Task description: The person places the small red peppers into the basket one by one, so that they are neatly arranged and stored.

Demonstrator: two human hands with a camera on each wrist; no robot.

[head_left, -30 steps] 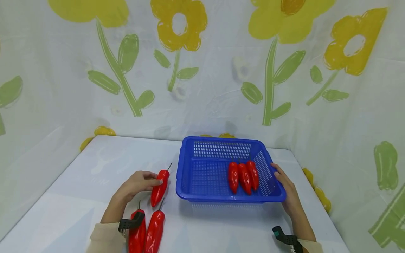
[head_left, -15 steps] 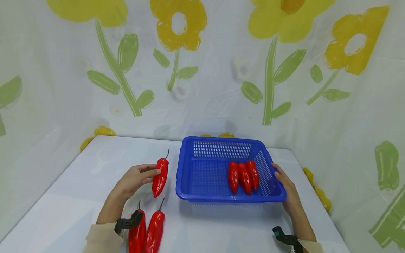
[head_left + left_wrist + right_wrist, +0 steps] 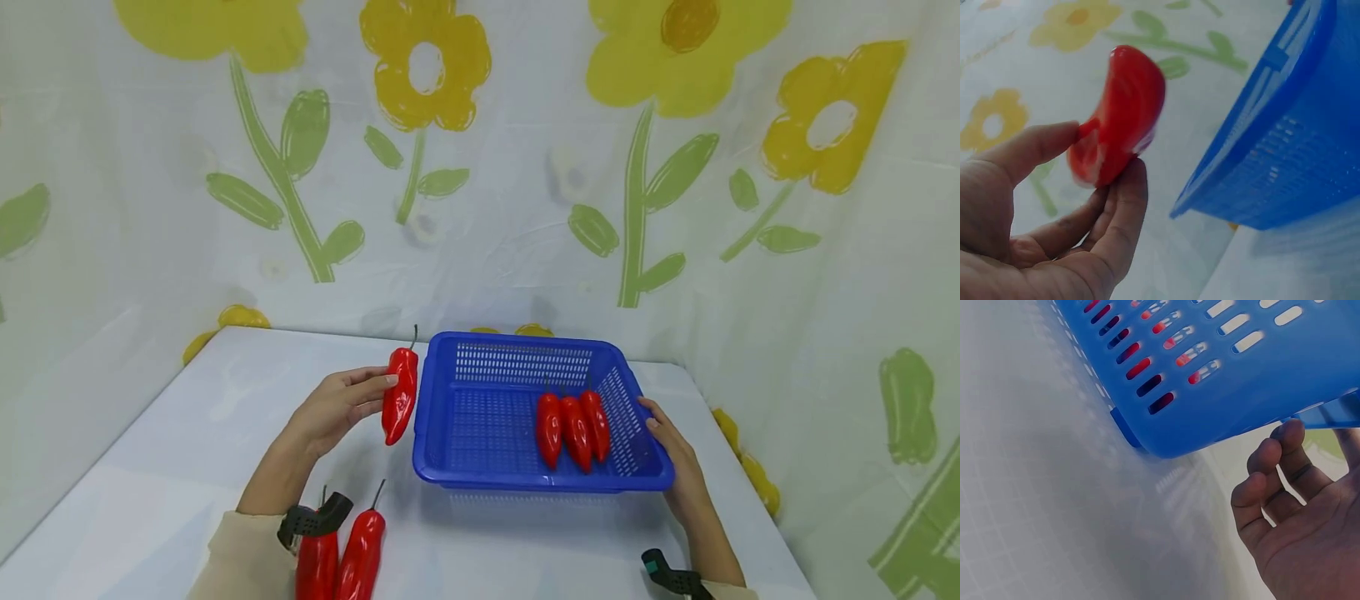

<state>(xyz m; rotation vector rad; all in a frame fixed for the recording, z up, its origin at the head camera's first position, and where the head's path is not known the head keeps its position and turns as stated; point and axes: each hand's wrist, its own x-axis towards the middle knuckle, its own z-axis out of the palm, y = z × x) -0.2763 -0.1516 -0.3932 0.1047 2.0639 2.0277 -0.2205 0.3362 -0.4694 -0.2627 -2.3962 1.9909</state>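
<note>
My left hand [image 3: 333, 410] pinches a glossy red chili pepper [image 3: 401, 396] by its side, stem upward, just left of the blue basket [image 3: 517, 482]. In the left wrist view, thumb and fingers of the left hand [image 3: 1072, 250] meet the chili pepper [image 3: 1129, 103] from two sides, off the table. The basket's right rim is gripped by my right hand [image 3: 684, 467]. From below in the right wrist view, the right hand's [image 3: 1316, 531] fingers curl at the basket [image 3: 1241, 394] rim. Three red chili peppers [image 3: 576, 433] lie side by side in the basket's right part.
Two more red chili peppers [image 3: 362, 552] lie on the white table [image 3: 187, 433] near the left wrist, one partly hidden by the black wrist camera [image 3: 317, 517]. A flower-printed curtain [image 3: 517, 250] hangs behind the table.
The left hand has raised the chili pepper off the table and carried it away from the person, slightly right, toward the basket's left edge. The right hand stays on the rim.
</note>
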